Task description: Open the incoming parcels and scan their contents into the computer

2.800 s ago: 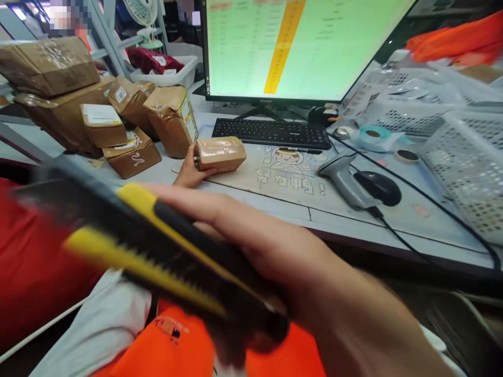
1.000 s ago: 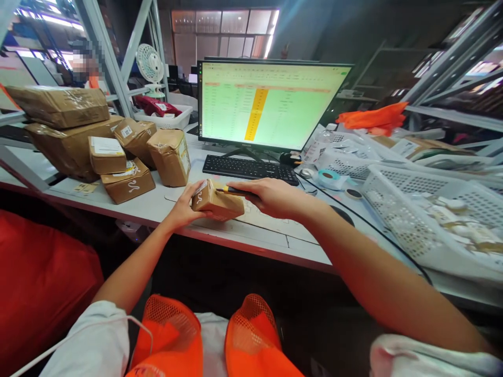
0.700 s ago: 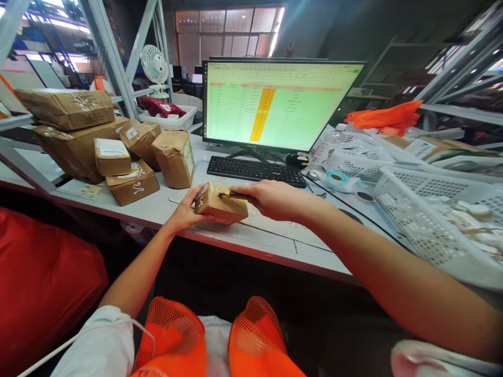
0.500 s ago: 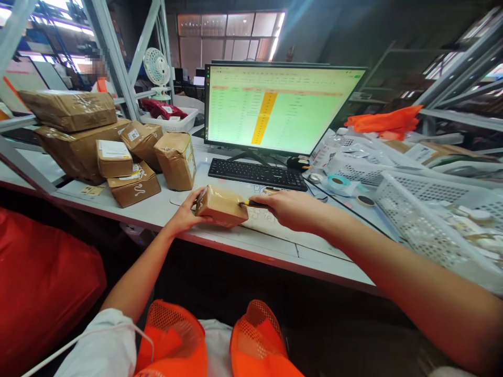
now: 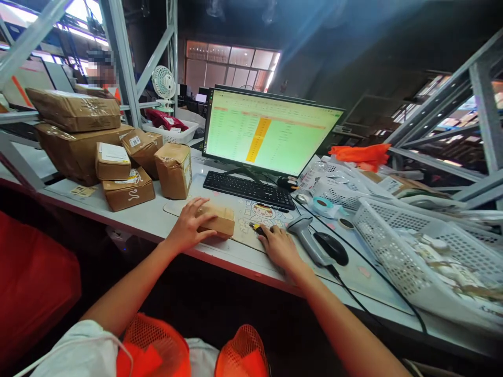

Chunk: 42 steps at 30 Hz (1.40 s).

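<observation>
Parcel point(image 5: 217, 222) under left grip point(image 5: 191, 223) — flat.

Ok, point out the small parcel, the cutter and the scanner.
small parcel point(image 5: 220, 222), head view, on its brown front face, right of the left hand.
cutter point(image 5: 256, 228), head view, on the yellow tip showing past the right hand.
scanner point(image 5: 300, 224), head view, on its grey head.

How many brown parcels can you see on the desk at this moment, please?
7: one small parcel under the left hand; six piled at the left: top, large beneath, labelled, front, tilted, upright. More may be hidden behind.
</observation>
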### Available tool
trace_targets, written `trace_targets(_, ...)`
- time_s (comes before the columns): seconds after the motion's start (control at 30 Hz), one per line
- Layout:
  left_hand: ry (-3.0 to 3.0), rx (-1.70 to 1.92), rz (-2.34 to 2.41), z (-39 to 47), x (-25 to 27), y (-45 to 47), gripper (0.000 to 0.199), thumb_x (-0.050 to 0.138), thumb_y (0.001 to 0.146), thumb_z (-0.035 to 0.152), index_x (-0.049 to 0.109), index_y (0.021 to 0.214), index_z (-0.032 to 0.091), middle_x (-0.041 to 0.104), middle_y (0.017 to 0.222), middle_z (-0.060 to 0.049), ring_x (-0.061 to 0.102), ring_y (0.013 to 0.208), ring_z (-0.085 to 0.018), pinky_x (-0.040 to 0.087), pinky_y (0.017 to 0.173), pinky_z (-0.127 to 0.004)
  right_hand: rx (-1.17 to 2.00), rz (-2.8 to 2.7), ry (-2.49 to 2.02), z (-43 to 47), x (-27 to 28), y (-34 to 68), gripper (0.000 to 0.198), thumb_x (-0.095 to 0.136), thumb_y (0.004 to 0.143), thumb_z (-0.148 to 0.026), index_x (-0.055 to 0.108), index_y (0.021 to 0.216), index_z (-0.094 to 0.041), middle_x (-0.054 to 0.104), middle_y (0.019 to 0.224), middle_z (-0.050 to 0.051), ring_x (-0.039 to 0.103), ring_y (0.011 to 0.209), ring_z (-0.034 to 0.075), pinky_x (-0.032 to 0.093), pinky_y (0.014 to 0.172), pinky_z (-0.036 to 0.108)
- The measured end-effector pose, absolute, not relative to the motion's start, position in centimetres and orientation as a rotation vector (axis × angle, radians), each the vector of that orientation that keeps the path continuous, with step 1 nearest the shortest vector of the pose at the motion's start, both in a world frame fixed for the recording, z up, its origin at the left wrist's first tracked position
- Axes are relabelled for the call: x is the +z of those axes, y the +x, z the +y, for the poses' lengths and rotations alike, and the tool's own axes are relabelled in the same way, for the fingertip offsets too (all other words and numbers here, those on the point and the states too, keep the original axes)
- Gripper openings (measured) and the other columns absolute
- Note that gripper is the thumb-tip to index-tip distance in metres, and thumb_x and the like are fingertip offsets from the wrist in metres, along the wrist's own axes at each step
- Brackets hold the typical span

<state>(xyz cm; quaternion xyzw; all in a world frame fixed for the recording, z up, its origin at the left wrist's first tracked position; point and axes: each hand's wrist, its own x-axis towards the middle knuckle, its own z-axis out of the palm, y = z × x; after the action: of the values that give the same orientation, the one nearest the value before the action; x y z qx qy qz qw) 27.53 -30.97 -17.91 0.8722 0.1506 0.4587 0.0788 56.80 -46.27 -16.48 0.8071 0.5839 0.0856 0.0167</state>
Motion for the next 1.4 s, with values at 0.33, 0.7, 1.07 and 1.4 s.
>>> trace_targets(0.33, 2.683, 1.543, 0.514, -31.9, -19.1, 28.8, 0.027, 0.067, 0.095, 0.028, 0.07, 0.121, 0.021, 0.051, 0.151, -0.012, 0.022, 0.155, -0.034, 0.038, 0.121, -0.061, -0.324, 3.076, 2.355, -38.3, -12.3, 50.6, 0.047, 0.063, 0.096, -0.046, 0.066, 0.133, -0.018, 0.065, 0.12, 0.012, 0.063, 0.107, 0.024, 0.051, 0.097, 0.041)
trace_targets(0.7, 2.704, 1.404, 0.543, -32.1, -18.1, 28.8, 0.023, 0.062, 0.098, 0.028, 0.07, 0.118, 0.019, 0.044, 0.157, -0.013, 0.012, 0.158, -0.036, 0.035, 0.123, -0.064, -0.25, 2.935, 2.169, -37.0, -11.1, 50.6, 0.036, 0.065, 0.095, -0.03, 0.07, 0.127, -0.014, 0.068, 0.115, 0.013, 0.065, 0.099, 0.023, 0.05, 0.091, 0.036)
trace_targets(1.07, 2.712, 1.321, 0.544, -32.1, -17.6, 28.8, 0.024, 0.061, 0.098, 0.03, 0.07, 0.118, 0.019, 0.032, 0.166, -0.013, -0.002, 0.16, -0.037, 0.027, 0.125, -0.066, 0.254, 2.597, 1.918, -38.6, -10.2, 49.1, 0.042, 0.041, 0.107, -0.027, 0.054, 0.144, -0.013, 0.063, 0.122, 0.017, 0.066, 0.093, 0.024, 0.049, 0.078, 0.032)
trace_targets(1.4, 2.792, 1.27, 0.556, -32.5, -16.7, 28.5, 0.025, 0.059, 0.1, 0.033, 0.069, 0.118, 0.018, 0.044, 0.158, -0.015, 0.023, 0.156, -0.036, 0.028, 0.124, -0.064, -0.424, 2.873, 2.665, -32.5, -11.8, 51.1, 0.03, 0.044, 0.098, -0.031, 0.07, 0.105, -0.017, 0.073, 0.103, 0.009, 0.064, 0.096, 0.021, 0.046, 0.087, 0.031)
